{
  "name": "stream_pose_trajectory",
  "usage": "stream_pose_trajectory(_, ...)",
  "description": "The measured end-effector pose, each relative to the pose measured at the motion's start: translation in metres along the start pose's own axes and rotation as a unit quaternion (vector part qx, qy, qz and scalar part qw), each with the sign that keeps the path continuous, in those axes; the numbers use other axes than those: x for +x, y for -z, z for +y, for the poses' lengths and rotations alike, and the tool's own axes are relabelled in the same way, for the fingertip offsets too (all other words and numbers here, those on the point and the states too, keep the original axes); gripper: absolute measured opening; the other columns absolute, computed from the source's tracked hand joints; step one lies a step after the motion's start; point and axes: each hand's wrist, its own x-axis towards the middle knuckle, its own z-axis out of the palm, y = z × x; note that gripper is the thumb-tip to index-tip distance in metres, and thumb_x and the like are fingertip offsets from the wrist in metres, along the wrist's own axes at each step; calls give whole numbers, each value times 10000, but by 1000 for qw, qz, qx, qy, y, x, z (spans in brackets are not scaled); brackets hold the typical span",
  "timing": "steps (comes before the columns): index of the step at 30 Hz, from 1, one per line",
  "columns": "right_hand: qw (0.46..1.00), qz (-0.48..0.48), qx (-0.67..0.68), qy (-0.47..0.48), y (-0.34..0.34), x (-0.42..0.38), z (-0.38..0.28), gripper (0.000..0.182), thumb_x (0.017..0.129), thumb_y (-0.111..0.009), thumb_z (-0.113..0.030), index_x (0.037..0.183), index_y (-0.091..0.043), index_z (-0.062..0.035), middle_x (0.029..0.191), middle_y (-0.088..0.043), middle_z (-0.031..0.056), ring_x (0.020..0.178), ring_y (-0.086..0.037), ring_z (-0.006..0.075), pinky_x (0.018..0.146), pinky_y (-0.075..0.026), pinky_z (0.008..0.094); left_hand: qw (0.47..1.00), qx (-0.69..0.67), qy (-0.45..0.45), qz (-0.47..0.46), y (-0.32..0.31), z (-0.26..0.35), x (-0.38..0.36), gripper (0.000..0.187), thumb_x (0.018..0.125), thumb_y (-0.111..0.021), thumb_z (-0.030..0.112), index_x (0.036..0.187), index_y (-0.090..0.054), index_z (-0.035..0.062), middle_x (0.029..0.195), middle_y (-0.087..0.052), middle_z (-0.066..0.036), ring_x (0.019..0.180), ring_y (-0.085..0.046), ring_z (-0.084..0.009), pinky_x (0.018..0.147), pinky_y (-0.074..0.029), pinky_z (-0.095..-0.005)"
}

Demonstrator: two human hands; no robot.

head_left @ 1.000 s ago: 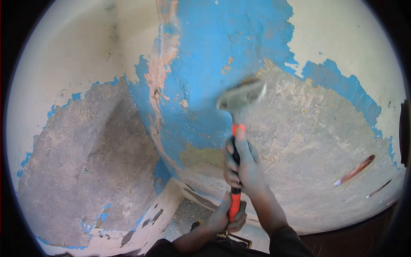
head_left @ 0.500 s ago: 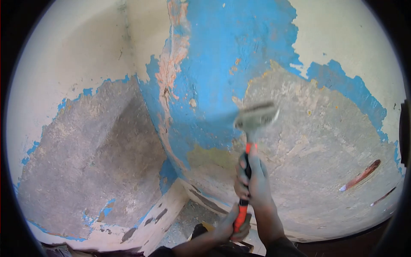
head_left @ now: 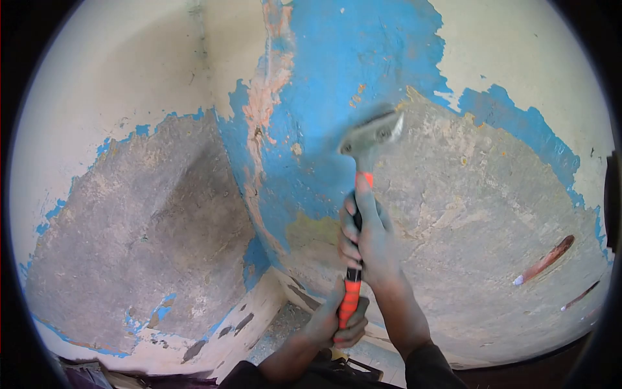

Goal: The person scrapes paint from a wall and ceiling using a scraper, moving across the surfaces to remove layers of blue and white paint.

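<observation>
An orange-and-black-handled scraper (head_left: 356, 214) is held upright against a wall (head_left: 492, 214) by both hands. The upper part of the handle is gripped by the right hand (head_left: 366, 243), its fingers (head_left: 348, 236) curled tightly round the grip and the index finger laid straight along the shaft toward the head. The butt end of the handle is clasped lower down by the left hand (head_left: 340, 321), its fingers wrapped closed about the orange grip, directly below the right hand. The scraper's wide metal blade (head_left: 370, 133) (blurred, so its exact contact with the surface cannot be told) is seen at the boundary where blue paint (head_left: 343, 71) meets bare grey plaster (head_left: 479, 194). To the left, at the inner corner of the two walls, another large patch of exposed plaster (head_left: 142, 227) is bordered by thin blue remnants and by cream paint (head_left: 110, 71) above. A reddish-brown streak (head_left: 544, 259) is seen on the stripped surface well to the right of the hands — apart from the tool. Dark sleeves (head_left: 421, 366) are visible at the bottom edge.
</observation>
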Motion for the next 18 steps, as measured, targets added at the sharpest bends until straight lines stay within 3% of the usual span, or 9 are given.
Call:
stream_pose_trajectory(3,999,10,36,16,18,-17,20,423,978,-408,-524,805,-394,-138,515,-290,-48,315,-224,51,278,-191,230,997,-19,68,19,-6,-19,-15,724,865,-167,764,661,-402,110,407,-309,21,277,-257,-110,276,-240,-227)
stream_pose_trajectory(7,999,29,5,19,8,-7,6,415,988,-395,-505,787,-384,-142,501,-284,-52,302,-207,53,268,-183,228,999,-4,49,20,-3,-7,-7,721,876,-174,753,658,-407,107,405,-309,17,278,-270,-107,275,-261,-222)
stream_pose_trajectory(8,999,26,12,19,8,-7,6,417,987,-396,-506,785,-384,-142,502,-285,-51,303,-209,53,269,-184,230,999,15,40,-2,-8,0,-6,714,866,-180,768,672,-387,113,408,-272,10,278,-235,-105,283,-227,-236)
stream_pose_trajectory(11,999,15,22,18,9,-9,6,422,984,-403,-512,781,-389,-141,505,-287,-49,309,-216,54,272,-190,232,997,49,37,48,-10,-4,-9,716,866,-175,768,677,-392,112,408,-272,7,284,-232,-108,284,-231,-237)
stream_pose_trajectory(14,999,26,22,10,15,-15,12,422,981,-410,-514,786,-398,-140,509,-285,-50,317,-224,53,279,-198,230,996,-13,78,45,-14,-18,-17,713,872,-178,762,681,-393,109,411,-276,4,290,-230,-106,289,-232,-233)
stream_pose_trajectory(18,1000,13,11,18,0,-2,-2,411,985,-413,-500,785,-399,-141,510,-282,-55,317,-229,50,279,-195,224,999,23,23,11,-12,7,-3,707,878,-188,755,680,-387,106,419,-272,7,296,-222,-107,294,-233,-236)
